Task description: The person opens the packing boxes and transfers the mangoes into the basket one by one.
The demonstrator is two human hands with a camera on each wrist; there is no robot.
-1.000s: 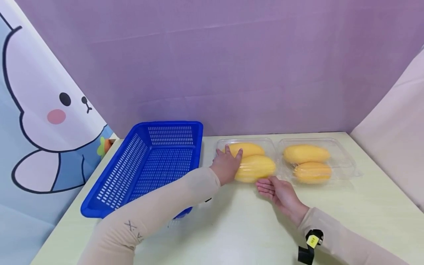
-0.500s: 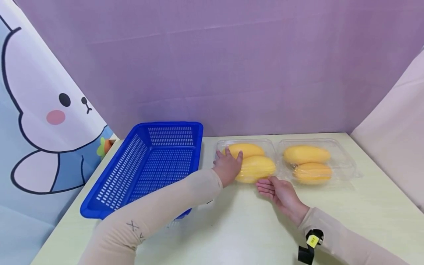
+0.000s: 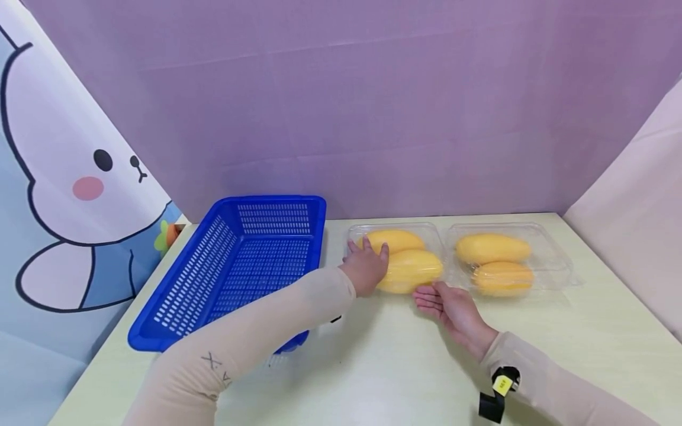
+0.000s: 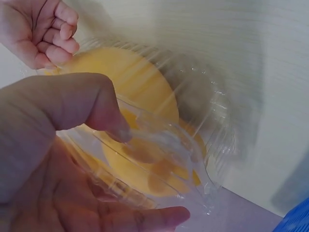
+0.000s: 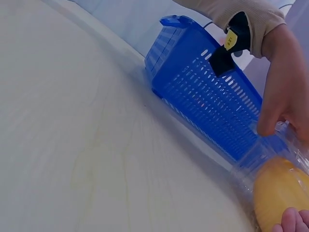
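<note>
A clear plastic clamshell box (image 3: 433, 231) stands at the middle back of the table, holding two yellow mango-like fruits (image 3: 412, 271). My left hand (image 3: 367, 271) grips its left end; in the left wrist view, the thumb (image 4: 104, 104) lies over the plastic edge with fingers on the other side. At the box's front right corner, my right hand (image 3: 457, 312) pinches the edge between thumb and fingertips, palm turned inward. A second clear box (image 3: 551, 260) with two yellow fruits (image 3: 492, 248) sits just to the right, untouched by either hand.
A blue perforated basket (image 3: 146, 340) with nothing in it stands to the left, and the left forearm (image 3: 256, 331) crosses over its near right side. Behind the pale table (image 3: 341, 384) rises a purple cloth wall (image 3: 351, 118); a bunny-print cloth (image 3: 64, 154) hangs at left.
</note>
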